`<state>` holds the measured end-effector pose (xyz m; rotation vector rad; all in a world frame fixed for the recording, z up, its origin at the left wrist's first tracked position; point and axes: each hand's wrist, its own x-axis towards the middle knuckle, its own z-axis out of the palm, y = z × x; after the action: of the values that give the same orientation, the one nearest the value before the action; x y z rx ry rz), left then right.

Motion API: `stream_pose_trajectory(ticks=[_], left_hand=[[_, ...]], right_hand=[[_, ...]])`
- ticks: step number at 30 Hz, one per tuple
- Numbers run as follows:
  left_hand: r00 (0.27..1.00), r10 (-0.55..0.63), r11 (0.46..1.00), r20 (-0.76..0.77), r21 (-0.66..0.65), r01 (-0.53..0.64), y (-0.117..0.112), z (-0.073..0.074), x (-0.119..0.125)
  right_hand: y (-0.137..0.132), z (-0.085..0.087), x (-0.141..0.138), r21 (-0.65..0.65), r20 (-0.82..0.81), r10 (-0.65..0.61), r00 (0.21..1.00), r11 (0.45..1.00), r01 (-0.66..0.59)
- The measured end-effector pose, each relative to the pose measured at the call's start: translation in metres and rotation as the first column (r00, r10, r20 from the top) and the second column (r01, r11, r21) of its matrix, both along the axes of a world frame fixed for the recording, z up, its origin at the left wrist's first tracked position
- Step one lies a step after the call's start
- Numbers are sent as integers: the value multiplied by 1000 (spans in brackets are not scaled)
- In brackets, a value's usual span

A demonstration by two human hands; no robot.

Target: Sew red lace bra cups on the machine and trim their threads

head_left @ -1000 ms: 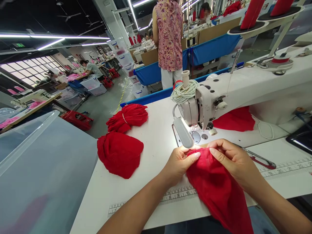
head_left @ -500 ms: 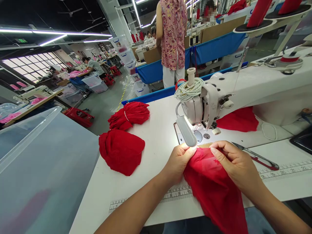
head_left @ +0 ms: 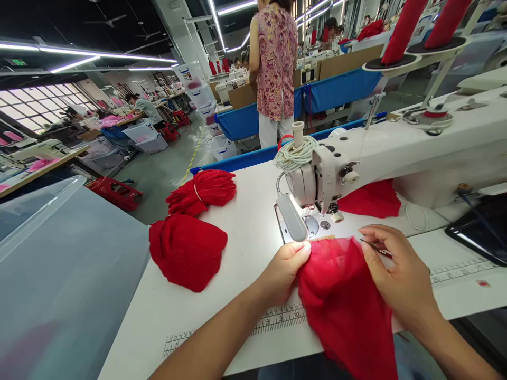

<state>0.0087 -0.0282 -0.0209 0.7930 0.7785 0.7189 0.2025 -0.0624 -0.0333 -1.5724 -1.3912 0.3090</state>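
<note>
My left hand (head_left: 283,272): thumb and fingers pinched on the upper left corner of the red fabric (head_left: 344,301). My right hand (head_left: 402,277): fingers closed around a slim pointed tool (head_left: 378,250), mostly hidden in the grip, dark tip poking left toward the fabric's upper right corner; can't tell if the tip touches. Fabric sits near, between my hands, top part over the white table (head_left: 245,253), lower part hanging past the near edge. Its top edge is just on the near side of the grey lamp (head_left: 292,217) and the sewing machine (head_left: 396,153). Another red piece (head_left: 372,199) lies under the machine's arm, far right of my left hand. Left on the table: a loose red pile (head_left: 190,250), and just beyond it a tied red bundle (head_left: 216,189). Printed ruler (head_left: 277,319) runs along the near side, partly covered by fabric. Clear plastic bin (head_left: 71,264) at near left. Far side: a person in a patterned top (head_left: 276,63), back turned. Red thread cones (head_left: 404,31) far right.
</note>
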Motion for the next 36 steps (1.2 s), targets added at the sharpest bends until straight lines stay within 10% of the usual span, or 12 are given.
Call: stream_pose_trajectory(ticks=[8,12,20,29,32,36], left_hand=[[995,-89,996,53,21,88,0,1,1],[990,-121,992,65,-37,124,-5,2,3],[983,-183,983,34,26,182,-13,4,6],[995,-48,994,-90,97,57,-7,-3,3],[992,-60,991,-111,111,72,-7,-2,1],[976,-176,979,-127,84,188,-8,3,0]], right_hand=[[-59,-2,3,160,304,310,901,915,-369],[-38,8,18,85,215,162,963,979,-184],[7,29,9,-227,-60,500,864,836,-500],[11,25,10,-320,-272,435,858,800,-507],[10,28,9,-385,-318,484,815,720,-578],[4,33,6,-409,-600,542,588,424,-808]])
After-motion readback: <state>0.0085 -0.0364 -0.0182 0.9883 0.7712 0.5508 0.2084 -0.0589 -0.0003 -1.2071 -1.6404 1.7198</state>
